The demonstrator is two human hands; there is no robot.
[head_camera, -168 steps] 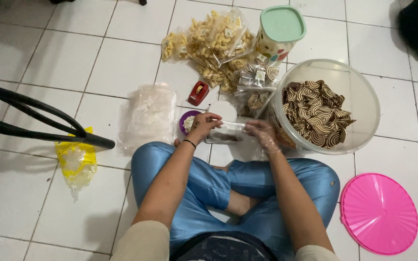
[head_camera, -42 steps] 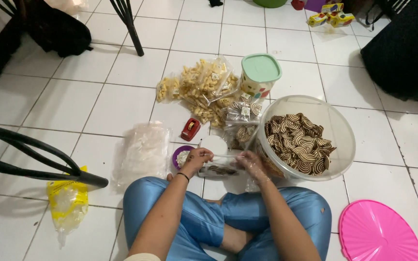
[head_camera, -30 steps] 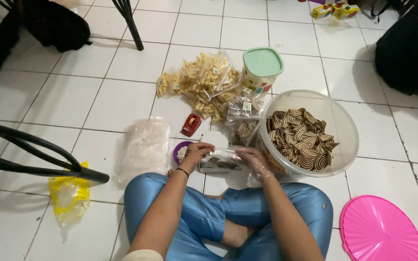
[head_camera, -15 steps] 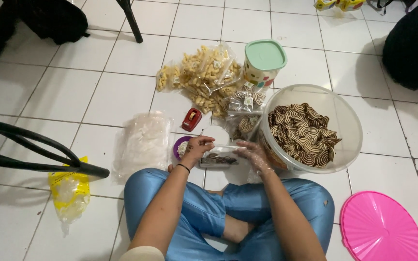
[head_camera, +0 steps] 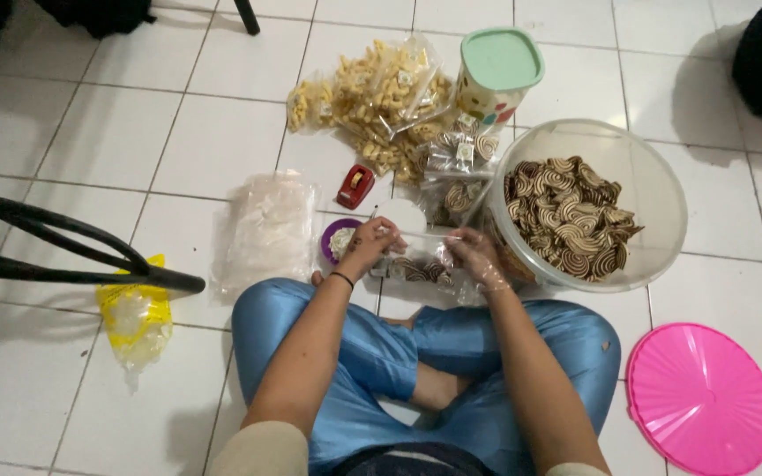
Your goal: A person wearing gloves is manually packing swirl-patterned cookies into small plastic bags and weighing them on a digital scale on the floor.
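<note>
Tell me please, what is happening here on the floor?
A person sits cross-legged on the white tiled floor. The left hand and the right hand, which wears a thin clear glove, hold a small clear plastic bag of brown striped cookies between them. Beside the right hand stands a big clear round plastic tub of the same cookies, its pink round lid lying apart.
</note>
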